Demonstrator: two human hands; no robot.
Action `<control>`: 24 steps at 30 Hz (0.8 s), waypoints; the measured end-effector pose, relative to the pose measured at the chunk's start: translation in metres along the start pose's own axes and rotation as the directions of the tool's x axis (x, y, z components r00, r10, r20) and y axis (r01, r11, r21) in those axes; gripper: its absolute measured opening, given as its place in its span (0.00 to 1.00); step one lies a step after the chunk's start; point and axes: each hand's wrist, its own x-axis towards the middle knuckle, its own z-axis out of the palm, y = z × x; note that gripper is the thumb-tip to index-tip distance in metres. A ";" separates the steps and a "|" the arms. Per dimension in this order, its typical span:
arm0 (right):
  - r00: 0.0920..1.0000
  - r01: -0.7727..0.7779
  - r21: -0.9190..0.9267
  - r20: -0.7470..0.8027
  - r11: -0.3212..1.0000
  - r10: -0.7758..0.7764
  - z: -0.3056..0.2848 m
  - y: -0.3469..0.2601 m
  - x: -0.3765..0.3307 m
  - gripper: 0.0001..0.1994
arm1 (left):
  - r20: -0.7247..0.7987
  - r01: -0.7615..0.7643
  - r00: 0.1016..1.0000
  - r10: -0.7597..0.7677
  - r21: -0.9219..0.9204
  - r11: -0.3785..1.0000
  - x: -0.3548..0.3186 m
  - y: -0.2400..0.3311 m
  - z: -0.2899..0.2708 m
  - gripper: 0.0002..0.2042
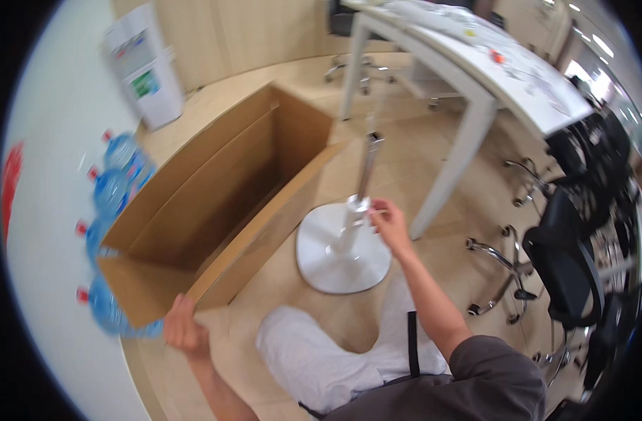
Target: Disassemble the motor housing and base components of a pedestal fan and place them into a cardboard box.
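A large open cardboard box (258, 231) stands tilted across the left middle, its inside bare and its flaps raised. My left hand (186, 330) is closed on the box's near edge, at the lower corner. To the right of the box is a stand with a rounded white base (321, 259) and an upright metal pole (367, 168). A white collar (357, 205) surrounds the pole's lower part. My right hand (391, 226) is at the right side of this collar, fingers bent and pinched against it; blur hides the exact contact.
Several blue water bottles (112, 191) line the left wall behind the box, and a white water dispenser (144, 70) stands farther back. A white table (475, 105) with small items fills the far right. Black wheeled chairs (563, 256) stand along the right.
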 end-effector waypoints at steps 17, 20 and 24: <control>0.992 -0.087 -0.265 0.067 0.960 0.109 -0.059 -0.006 -0.023 0.17 | 0.138 0.183 0.975 -0.176 -0.036 0.982 0.008 -0.045 0.029 0.11; 0.965 -0.174 -0.356 0.122 0.918 0.230 -0.089 -0.039 -0.058 0.17 | 0.334 0.209 0.926 -0.173 -0.074 0.975 0.039 -0.047 0.003 0.17; 0.941 -0.180 -0.482 0.169 0.858 0.292 -0.139 -0.109 -0.116 0.18 | 0.551 0.436 0.727 -0.410 0.091 0.896 0.078 -0.033 -0.059 0.30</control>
